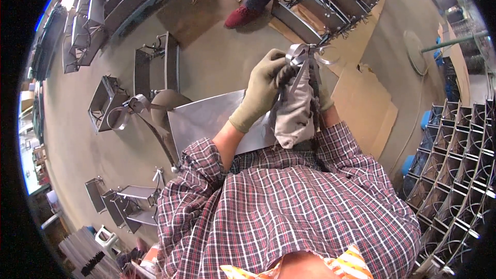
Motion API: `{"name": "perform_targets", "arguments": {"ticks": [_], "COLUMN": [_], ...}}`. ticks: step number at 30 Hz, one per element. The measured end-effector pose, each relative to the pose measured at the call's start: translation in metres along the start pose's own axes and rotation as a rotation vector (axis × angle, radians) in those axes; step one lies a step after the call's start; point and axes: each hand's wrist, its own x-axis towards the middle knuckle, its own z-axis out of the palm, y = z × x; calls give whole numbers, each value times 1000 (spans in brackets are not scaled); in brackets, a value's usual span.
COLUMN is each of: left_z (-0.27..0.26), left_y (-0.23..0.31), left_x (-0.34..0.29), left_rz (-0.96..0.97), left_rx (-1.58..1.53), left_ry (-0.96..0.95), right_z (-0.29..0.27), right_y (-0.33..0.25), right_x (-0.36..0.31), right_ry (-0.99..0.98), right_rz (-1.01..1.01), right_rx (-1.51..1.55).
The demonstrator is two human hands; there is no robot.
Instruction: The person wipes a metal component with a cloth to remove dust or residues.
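My left hand, in an olive work glove, is closed with its fingers curled at a piece of curled metal strip. Below the curls hangs a crumpled grey cloth, in front of my body and against the left fingers. My right hand, in a similar glove, is mostly hidden behind the cloth; its fingers do not show. Under my left forearm lies a flat grey metal sheet. Another curled metal piece with a long strip stands left of the sheet.
Dark metal racks stand on the floor at left, with more at the far right on cardboard. A stacked metal grid fills the right side. A person's red shoe is ahead. A round-based stand is at right.
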Motion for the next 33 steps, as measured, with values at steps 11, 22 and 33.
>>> {"name": "perform_targets", "arguments": {"ticks": [11, 22, 33], "left_z": [-8, -46, -5], "left_y": [11, 5, -26], "left_x": [-67, -62, -29], "left_rz": [-9, -689, -344], "left_rx": [744, -285, 166], "left_ry": [-346, -122, -40], "right_z": [74, 124, 155], "right_y": [-33, -148, -45], "right_x": [-111, -161, -144], "right_ry": [239, 155, 338], "right_rz": [268, 355, 555], "right_rx": [-764, -1334, -784]}}
